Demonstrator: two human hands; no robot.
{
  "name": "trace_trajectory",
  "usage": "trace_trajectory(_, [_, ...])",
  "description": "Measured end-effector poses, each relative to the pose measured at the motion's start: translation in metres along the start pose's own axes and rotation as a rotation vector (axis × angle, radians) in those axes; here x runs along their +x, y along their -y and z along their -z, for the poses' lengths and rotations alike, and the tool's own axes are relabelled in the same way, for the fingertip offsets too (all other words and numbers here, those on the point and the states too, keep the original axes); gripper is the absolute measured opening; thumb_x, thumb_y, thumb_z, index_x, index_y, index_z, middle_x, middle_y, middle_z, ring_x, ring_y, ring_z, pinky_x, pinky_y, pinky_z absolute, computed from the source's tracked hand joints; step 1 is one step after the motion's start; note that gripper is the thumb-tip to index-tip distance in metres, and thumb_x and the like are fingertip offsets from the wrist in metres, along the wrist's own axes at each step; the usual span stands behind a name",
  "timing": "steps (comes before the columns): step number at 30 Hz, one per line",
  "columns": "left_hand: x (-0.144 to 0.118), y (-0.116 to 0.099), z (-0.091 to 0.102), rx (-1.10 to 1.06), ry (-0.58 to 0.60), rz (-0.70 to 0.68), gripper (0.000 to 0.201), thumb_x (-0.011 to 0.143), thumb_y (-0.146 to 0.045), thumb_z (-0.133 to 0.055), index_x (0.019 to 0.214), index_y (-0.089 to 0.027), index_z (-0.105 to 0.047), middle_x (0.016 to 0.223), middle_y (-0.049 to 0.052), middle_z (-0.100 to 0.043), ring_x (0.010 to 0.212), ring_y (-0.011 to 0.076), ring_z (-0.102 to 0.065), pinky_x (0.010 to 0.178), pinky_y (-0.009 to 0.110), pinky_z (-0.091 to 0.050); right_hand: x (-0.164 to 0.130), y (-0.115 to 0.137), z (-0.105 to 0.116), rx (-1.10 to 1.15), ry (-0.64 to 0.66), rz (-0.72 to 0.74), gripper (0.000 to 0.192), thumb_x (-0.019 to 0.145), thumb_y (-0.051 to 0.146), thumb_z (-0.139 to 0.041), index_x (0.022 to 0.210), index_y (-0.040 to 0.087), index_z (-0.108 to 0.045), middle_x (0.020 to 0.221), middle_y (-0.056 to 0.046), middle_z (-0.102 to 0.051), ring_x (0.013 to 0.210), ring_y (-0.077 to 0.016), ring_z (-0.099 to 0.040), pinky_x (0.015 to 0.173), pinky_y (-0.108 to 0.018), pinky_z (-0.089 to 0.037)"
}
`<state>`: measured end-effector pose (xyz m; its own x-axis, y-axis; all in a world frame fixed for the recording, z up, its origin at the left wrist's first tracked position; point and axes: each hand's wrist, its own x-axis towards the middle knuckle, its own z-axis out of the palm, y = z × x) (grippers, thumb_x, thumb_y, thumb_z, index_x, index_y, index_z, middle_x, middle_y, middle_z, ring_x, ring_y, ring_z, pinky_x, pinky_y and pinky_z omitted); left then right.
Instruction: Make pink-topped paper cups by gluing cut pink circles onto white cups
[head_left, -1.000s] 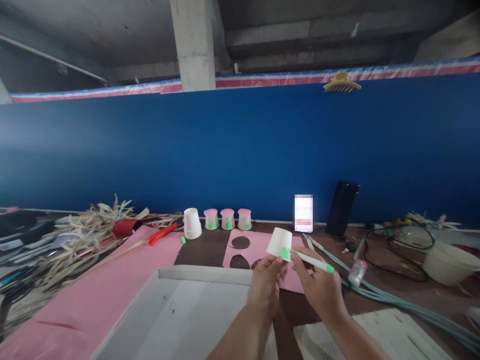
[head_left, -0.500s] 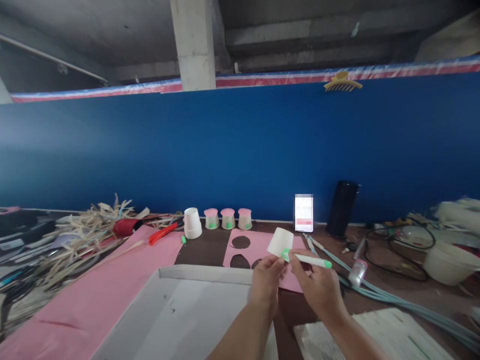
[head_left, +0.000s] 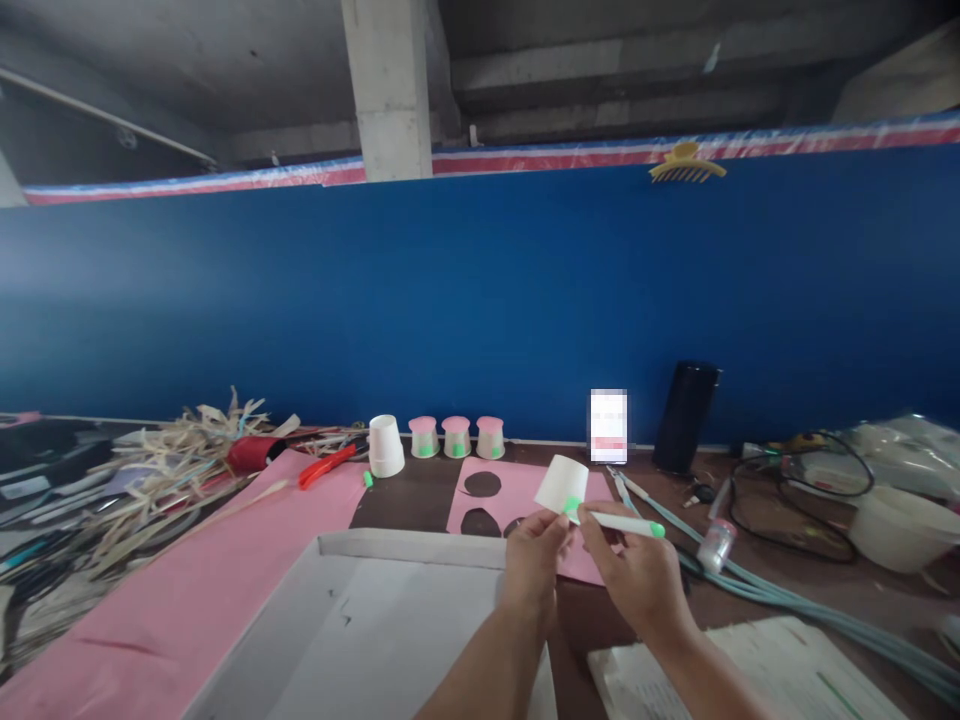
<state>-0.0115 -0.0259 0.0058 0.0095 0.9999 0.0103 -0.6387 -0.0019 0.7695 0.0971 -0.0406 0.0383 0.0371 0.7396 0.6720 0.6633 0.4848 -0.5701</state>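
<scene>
My left hand (head_left: 531, 566) pinches the rim of a small white paper cup (head_left: 560, 485), held upside down and tilted above the table. A green patch shows at the cup's lower edge. My right hand (head_left: 631, 575) grips a white marker with a green end (head_left: 624, 523), its tip touching that green patch. Behind, along the blue wall, stand three small upturned cups with pink tops and green marks (head_left: 456, 437), and one plain white upturned cup (head_left: 385, 446).
A pink paper sheet with round holes cut out (head_left: 510, 497) lies under the hands. A white cardboard tray (head_left: 360, 625) is at the near left, dry straw (head_left: 165, 470) and red cutters (head_left: 325, 466) farther left. A black cylinder (head_left: 682, 415), cables, a white bowl (head_left: 896, 525) stand right.
The marker tip has shifted a little along the cup's lower edge, and the cup turned slightly in my left hand. A pale blurred object has appeared at the far right.
</scene>
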Motion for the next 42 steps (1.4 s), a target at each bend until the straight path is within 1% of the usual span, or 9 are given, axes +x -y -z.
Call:
trace_trajectory(4, [-0.0013, -0.0028, -0.0017, -0.019, -0.001, 0.025, 0.023, 0.058, -0.033, -0.078, 0.069, -0.014, -0.07, 0.064, 0.003, -0.062, 0.064, 0.0127, -0.055, 0.073, 0.027, -0.041, 0.0004, 0.0, -0.0002, -0.024, -0.008, -0.003, 0.029, 0.085, 0.042, -0.049, 0.086, 0.018, -0.066, 0.072, -0.005, -0.072, 0.063, -0.019, -0.067, 0.059, -0.027, -0.052])
trace_trajectory(9, [-0.001, -0.0032, -0.0021, 0.008, -0.001, 0.033, 0.023, 0.06, -0.034, -0.077, 0.068, -0.014, -0.07, 0.062, 0.003, -0.061, 0.066, 0.0137, -0.056, 0.075, 0.028, -0.042, 0.0019, -0.0051, -0.001, -0.063, -0.078, -0.018, 0.031, 0.085, 0.043, -0.05, 0.089, 0.018, -0.066, 0.069, -0.005, -0.071, 0.07, -0.0214, -0.068, 0.064, -0.028, -0.052])
trace_trajectory(12, [-0.0003, -0.0027, -0.002, 0.003, 0.0, 0.03, 0.021, 0.06, -0.032, -0.077, 0.069, -0.014, -0.071, 0.06, 0.002, -0.059, 0.063, 0.0127, -0.055, 0.075, 0.028, -0.042, 0.0026, -0.0071, -0.001, -0.052, -0.091, -0.011, 0.031, 0.085, 0.043, -0.05, 0.091, 0.017, -0.066, 0.073, -0.006, -0.071, 0.069, -0.0208, -0.068, 0.064, -0.028, -0.052])
trace_trajectory(18, [-0.0025, -0.0049, -0.0038, -0.017, -0.005, 0.028, 0.019, 0.06, -0.031, -0.077, 0.067, -0.014, -0.07, 0.06, 0.002, -0.061, 0.061, 0.0121, -0.055, 0.075, 0.027, -0.042, 0.0008, -0.0026, 0.0008, -0.008, -0.033, -0.018, 0.027, 0.084, 0.041, -0.052, 0.084, 0.018, -0.067, 0.072, -0.004, -0.072, 0.06, -0.0173, -0.066, 0.056, -0.025, -0.05])
trace_trajectory(22, [-0.0033, -0.0054, -0.0051, -0.042, -0.011, 0.039, 0.022, 0.057, -0.031, -0.079, 0.068, -0.014, -0.071, 0.064, 0.003, -0.063, 0.063, 0.0121, -0.056, 0.075, 0.027, -0.042, 0.0012, -0.0002, 0.0009, -0.021, -0.014, 0.002, 0.027, 0.084, 0.041, -0.052, 0.081, 0.019, -0.066, 0.072, -0.003, -0.072, 0.059, -0.017, -0.066, 0.058, -0.025, -0.05])
trace_trajectory(27, [-0.0028, -0.0056, -0.0047, -0.051, -0.038, 0.056, 0.026, 0.054, -0.032, -0.081, 0.069, -0.013, -0.071, 0.069, 0.006, -0.066, 0.068, 0.0152, -0.06, 0.078, 0.03, -0.044, 0.0021, -0.0021, 0.0005, -0.049, -0.035, -0.001, 0.03, 0.085, 0.043, -0.049, 0.086, 0.018, -0.066, 0.067, -0.004, -0.071, 0.063, -0.0198, -0.067, 0.058, -0.027, -0.051])
trace_trajectory(32, [-0.0034, -0.007, -0.0039, -0.093, -0.041, 0.062, 0.025, 0.057, -0.029, -0.08, 0.072, -0.012, -0.07, 0.076, 0.008, -0.068, 0.075, 0.0168, -0.062, 0.083, 0.03, -0.044, 0.0007, -0.0008, 0.0011, -0.039, -0.018, 0.005, 0.029, 0.085, 0.043, -0.051, 0.084, 0.018, -0.066, 0.067, -0.004, -0.071, 0.057, -0.018, -0.066, 0.055, -0.026, -0.05])
trace_trajectory(36, [-0.0029, -0.0065, -0.003, -0.12, -0.028, 0.048, 0.025, 0.058, -0.029, -0.08, 0.072, -0.012, -0.07, 0.076, 0.008, -0.068, 0.075, 0.0162, -0.063, 0.084, 0.031, -0.043, 0.0007, 0.0004, 0.0005, -0.049, -0.009, 0.011, 0.03, 0.085, 0.042, -0.05, 0.082, 0.018, -0.067, 0.065, -0.003, -0.071, 0.058, -0.0175, -0.066, 0.055, -0.025, -0.05])
trace_trajectory(42, [-0.0009, -0.0031, -0.0014, -0.133, -0.032, 0.045, 0.029, 0.055, -0.031, -0.083, 0.072, -0.012, -0.071, 0.076, 0.008, -0.069, 0.075, 0.0177, -0.063, 0.085, 0.033, -0.044, 0.0007, -0.0036, -0.0016, 0.001, 0.002, -0.004, 0.029, 0.085, 0.042, -0.05, 0.087, 0.018, -0.066, 0.068, -0.005, -0.072, 0.06, -0.0185, -0.067, 0.056, -0.026, -0.052])
